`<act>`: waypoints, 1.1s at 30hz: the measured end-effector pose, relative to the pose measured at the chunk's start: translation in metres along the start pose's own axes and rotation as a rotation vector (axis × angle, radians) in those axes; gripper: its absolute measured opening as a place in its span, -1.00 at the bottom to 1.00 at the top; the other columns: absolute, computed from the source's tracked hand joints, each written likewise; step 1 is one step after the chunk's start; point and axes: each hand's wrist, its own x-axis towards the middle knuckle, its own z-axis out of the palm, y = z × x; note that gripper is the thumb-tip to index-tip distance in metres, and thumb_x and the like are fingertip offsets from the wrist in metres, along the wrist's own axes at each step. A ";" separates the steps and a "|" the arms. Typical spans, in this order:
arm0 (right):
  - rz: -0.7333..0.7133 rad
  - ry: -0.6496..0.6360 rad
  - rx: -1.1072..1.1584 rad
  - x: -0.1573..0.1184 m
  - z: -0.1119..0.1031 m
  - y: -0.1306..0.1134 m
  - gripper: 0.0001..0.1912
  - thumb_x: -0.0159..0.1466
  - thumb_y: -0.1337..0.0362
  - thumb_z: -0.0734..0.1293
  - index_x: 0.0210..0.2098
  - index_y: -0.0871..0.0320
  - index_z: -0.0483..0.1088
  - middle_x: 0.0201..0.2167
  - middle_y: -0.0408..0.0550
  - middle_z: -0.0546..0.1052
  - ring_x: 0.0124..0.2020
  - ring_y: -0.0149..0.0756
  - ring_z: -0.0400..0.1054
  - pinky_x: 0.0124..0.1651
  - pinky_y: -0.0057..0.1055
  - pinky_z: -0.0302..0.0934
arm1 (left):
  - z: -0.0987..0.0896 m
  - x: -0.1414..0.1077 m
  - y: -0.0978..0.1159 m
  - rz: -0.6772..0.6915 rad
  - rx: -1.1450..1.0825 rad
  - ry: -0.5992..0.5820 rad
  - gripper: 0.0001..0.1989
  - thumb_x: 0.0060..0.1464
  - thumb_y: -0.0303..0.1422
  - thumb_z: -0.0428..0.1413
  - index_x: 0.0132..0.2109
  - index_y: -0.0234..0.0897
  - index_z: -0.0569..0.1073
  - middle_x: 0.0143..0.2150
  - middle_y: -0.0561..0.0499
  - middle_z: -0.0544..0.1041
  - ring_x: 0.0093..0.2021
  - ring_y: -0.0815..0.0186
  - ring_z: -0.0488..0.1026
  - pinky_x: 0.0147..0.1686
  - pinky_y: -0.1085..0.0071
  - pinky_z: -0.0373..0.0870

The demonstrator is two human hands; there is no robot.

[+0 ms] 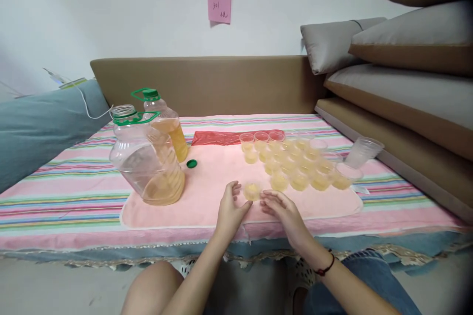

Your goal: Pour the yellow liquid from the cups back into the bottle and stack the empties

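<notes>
A small clear plastic cup (252, 191) with pale yellow liquid stands on the pink cloth (214, 182), between my two hands. My left hand (231, 210) is at its left side, thumb and fingers spread apart, the thumb close to the cup's base. On the other side, my right hand (283, 210) has its fingers stretched toward the cup; whether the fingertips touch it I cannot tell. Beyond my right hand, several similar cups (299, 180) of yellow liquid stand close together in rows.
At left stand an uncapped plastic jug (162, 189) and a capped jug (179, 142), both holding amber liquid. A green cap (191, 163) lies beside them. A tilted stack of clear cups (364, 151), a red plastic bag (216, 138) and piled cushions (414, 74) surround the rows.
</notes>
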 end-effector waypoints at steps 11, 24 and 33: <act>0.047 0.075 0.162 -0.018 0.024 0.009 -0.49 0.07 0.11 0.46 -0.01 0.02 0.35 0.15 0.00 0.43 0.23 -0.10 0.26 0.28 -0.11 0.14 | 0.035 0.009 -0.002 0.007 0.017 0.078 -0.36 -0.17 -0.43 0.27 0.10 -0.25 0.26 0.03 -0.18 0.47 0.04 0.14 0.46 0.03 0.19 0.37; -0.018 0.018 0.305 0.010 0.043 -0.001 -0.28 0.14 0.09 0.41 0.24 0.07 0.18 0.34 0.02 0.23 0.36 -0.15 0.08 0.38 -0.14 0.01 | 0.057 0.068 0.016 0.056 0.126 0.102 -0.51 -0.20 -0.49 0.23 -0.06 -0.22 0.29 -0.08 -0.07 0.50 -0.13 0.21 0.50 -0.12 0.28 0.42; 0.081 0.067 0.264 0.012 0.044 0.001 -0.28 0.14 0.05 0.41 0.25 0.00 0.20 0.37 -0.07 0.18 0.39 -0.10 0.02 0.34 -0.09 0.07 | 0.064 0.087 0.007 0.073 0.161 0.113 -0.58 -0.16 -0.46 0.20 -0.13 -0.17 0.26 -0.14 0.02 0.47 -0.16 0.24 0.48 -0.14 0.32 0.39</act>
